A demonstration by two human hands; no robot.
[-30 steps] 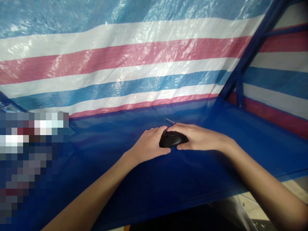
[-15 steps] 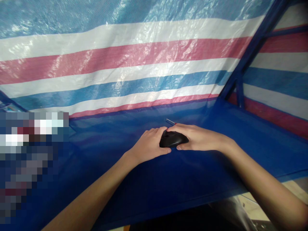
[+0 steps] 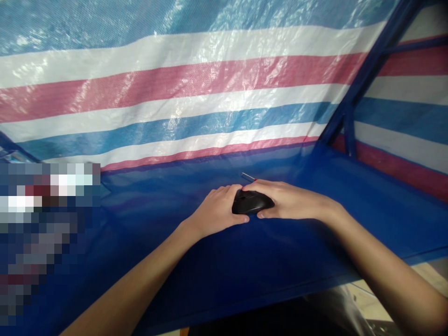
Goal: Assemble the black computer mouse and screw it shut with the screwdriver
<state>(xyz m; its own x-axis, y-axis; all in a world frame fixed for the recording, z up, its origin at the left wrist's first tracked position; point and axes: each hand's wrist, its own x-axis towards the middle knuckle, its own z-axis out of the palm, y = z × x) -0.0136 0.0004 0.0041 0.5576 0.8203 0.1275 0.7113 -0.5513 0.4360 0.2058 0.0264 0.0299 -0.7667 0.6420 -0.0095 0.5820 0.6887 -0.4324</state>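
Observation:
A black computer mouse (image 3: 254, 202) is held between my two hands over the blue table surface. My left hand (image 3: 220, 206) grips its left end, with the thumb along the near side and the fingers on the far side. At the other end my right hand (image 3: 285, 199) has closed round the mouse in the same way. Just behind the right hand shows a thin metal shaft with a bit of red at its base, perhaps a screwdriver (image 3: 248, 177); the rest of it is hidden by that hand.
Striped plastic sheeting (image 3: 189, 79) in blue, white and red rises behind the blue tabletop (image 3: 224, 261). A dark blue frame post (image 3: 357, 84) slants up at the right. Blurred-out blocks cover the left side. The table's near edge runs in front of my body.

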